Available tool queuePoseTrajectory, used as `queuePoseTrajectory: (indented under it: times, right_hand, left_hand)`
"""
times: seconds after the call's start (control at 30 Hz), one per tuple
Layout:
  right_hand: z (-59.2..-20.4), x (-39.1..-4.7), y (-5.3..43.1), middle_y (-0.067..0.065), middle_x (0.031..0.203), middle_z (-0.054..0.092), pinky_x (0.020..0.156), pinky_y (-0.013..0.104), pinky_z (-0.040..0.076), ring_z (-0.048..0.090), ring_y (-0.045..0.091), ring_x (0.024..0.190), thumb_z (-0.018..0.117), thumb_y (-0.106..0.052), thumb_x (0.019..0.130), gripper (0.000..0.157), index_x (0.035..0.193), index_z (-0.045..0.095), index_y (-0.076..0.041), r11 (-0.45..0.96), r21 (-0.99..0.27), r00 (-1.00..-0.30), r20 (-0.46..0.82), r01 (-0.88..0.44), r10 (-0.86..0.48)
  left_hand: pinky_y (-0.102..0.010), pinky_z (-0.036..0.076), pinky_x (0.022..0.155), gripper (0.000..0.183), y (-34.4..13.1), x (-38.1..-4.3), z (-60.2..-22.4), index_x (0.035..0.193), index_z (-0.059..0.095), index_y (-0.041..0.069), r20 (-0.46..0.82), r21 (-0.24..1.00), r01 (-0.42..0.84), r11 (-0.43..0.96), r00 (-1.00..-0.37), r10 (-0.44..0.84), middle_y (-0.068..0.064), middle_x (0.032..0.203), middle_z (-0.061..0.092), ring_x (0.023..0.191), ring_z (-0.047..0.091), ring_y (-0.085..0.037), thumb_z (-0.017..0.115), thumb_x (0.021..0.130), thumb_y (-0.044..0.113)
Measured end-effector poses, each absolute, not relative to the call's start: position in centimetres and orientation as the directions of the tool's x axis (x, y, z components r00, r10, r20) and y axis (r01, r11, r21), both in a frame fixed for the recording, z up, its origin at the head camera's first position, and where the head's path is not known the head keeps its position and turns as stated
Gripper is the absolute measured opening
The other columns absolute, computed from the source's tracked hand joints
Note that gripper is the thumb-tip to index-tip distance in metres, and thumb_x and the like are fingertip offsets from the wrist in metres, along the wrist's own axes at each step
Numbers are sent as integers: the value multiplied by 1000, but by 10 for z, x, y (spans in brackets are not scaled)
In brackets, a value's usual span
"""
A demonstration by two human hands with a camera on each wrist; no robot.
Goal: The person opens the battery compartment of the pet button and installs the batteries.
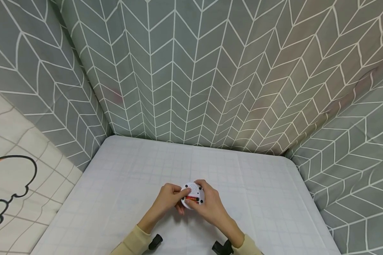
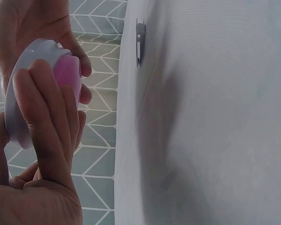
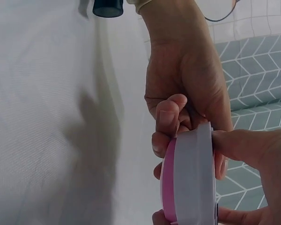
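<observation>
A round white device [image 1: 194, 190] with a speaker-hole grid and small dark feet has its back turned up. Its battery compartment stands uncovered, with orange-and-black batteries [image 1: 192, 199] inside. My left hand [image 1: 166, 199] holds it from the left, thumb across the back near the speaker holes and fingers [image 2: 42, 112] spread along its underside. From the right, my right hand [image 1: 212, 207] grips the rim, its thumb at the lower edge of the battery compartment. The wrist views show a pink underside [image 2: 68, 75] below the white rim, held above the table.
A white-covered table [image 1: 131, 170] lies under both hands. Black wrist-worn fittings [image 1: 155, 242] sit by the cuffs. A small thin grey piece [image 2: 140, 42] shows over the tabletop in the left wrist view. Patterned grey curtains [image 1: 185, 78] enclose the back and sides.
</observation>
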State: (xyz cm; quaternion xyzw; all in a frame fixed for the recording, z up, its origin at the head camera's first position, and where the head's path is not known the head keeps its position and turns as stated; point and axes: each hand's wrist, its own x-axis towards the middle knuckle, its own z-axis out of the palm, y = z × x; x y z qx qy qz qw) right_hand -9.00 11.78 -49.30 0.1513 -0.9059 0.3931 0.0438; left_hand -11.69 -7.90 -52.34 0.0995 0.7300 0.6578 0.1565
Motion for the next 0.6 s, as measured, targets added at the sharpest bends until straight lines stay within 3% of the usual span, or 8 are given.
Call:
queuePoseTrajectory:
  times: [0.37,0.6]
  right_hand:
    - [-490,-90,121,-7,111,70,73,23,51,63,11,89,90,-33,84,55,128,61,-19,610,-734,-953,200,-298,-226]
    - [-491,-89,122,-6,110,71,73,23,51,64,11,89,89,-38,85,53,128,62,-20,606,-739,-955,196,-293,-222]
  left_hand:
    - [-67,56,52,40,-78,-116,-521,81,73,-2,-86,993,-49,108,-926,368,-14,54,67,39,63,-15,74,100,33]
    - [-70,55,53,40,-78,-116,-519,80,73,-3,-83,994,-47,101,-920,383,-15,54,67,39,63,-15,74,101,31]
